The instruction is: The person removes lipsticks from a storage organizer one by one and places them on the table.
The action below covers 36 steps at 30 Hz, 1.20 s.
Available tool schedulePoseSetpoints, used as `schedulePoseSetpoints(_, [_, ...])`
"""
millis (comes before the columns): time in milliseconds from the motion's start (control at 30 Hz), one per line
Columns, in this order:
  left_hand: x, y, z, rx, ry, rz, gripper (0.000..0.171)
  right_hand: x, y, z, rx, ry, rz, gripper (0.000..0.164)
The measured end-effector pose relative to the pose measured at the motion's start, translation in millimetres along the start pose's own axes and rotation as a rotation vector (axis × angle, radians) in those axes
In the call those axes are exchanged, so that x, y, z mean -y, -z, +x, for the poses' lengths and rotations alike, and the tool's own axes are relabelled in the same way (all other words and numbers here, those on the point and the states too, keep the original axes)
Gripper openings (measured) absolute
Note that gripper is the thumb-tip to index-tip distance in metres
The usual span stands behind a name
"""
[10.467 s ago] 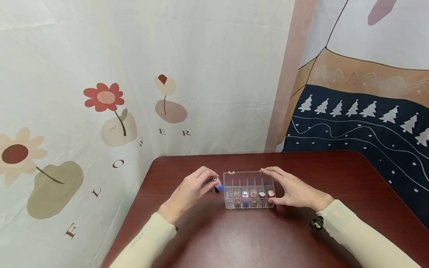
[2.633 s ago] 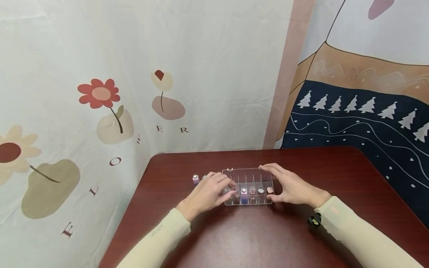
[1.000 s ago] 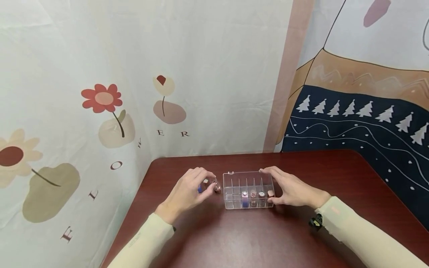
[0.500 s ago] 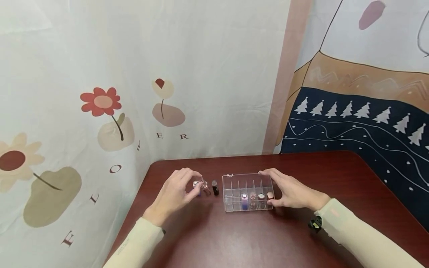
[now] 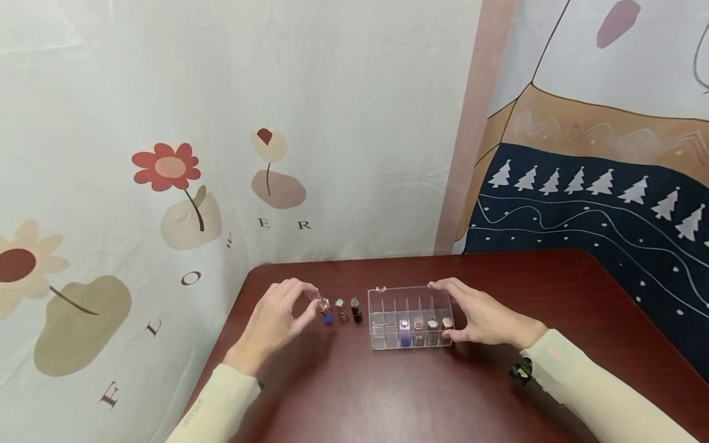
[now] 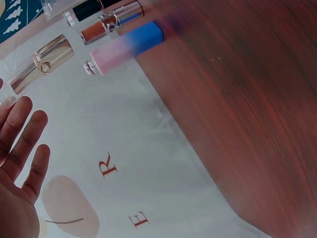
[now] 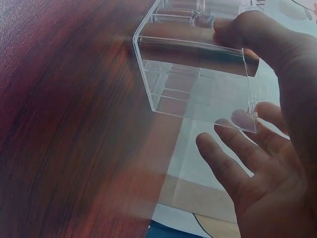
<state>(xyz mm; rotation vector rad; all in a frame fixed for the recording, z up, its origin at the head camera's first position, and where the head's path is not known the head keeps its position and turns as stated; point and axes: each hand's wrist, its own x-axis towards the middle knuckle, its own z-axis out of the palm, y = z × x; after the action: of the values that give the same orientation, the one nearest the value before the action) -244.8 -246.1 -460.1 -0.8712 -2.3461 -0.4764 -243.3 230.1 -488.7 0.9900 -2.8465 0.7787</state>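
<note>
A clear tube (image 6: 42, 64) is pinched by the left hand (image 5: 276, 320) at nine o'clock from the box (image 5: 384, 320), gripped at three by the right hand (image 5: 487, 314); neighbouring tubes (image 5: 341, 311) could be toppled by low carrying.

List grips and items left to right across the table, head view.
Left grip → pinched clear-and-gold tube → clear-and-copper tube → black tube with clear cap → clear plastic divided box → right grip.
</note>
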Motion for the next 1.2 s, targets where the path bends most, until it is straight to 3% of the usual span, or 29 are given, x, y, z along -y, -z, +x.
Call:
schedulePoseSetpoints(300, [13.0, 2.7, -7.6, -0.049, 0.022, 0.03, 0.016, -0.2, 1.5, 1.3, 0.006, 0.002, 0.006, 0.105])
schedulePoseSetpoints(600, [26.0, 0.7, -14.1, -0.054, 0.042, 0.06, 0.016, -0.2, 1.8, -1.3, 0.012, -0.008, 0.008, 0.104])
schedulePoseSetpoints(900, [34.4, -6.1, -20.5, -0.01, 0.08, 0.065, 0.017, 0.3, 1.6, -1.8, 0.008, 0.001, -0.007, 0.103])
schedulePoseSetpoints(1200, [40.7, -16.5, -26.7, 0.091, 0.145, 0.083, 0.016, -1.0, 0.8, -0.1, 0.004, 0.015, -0.014, 0.104])
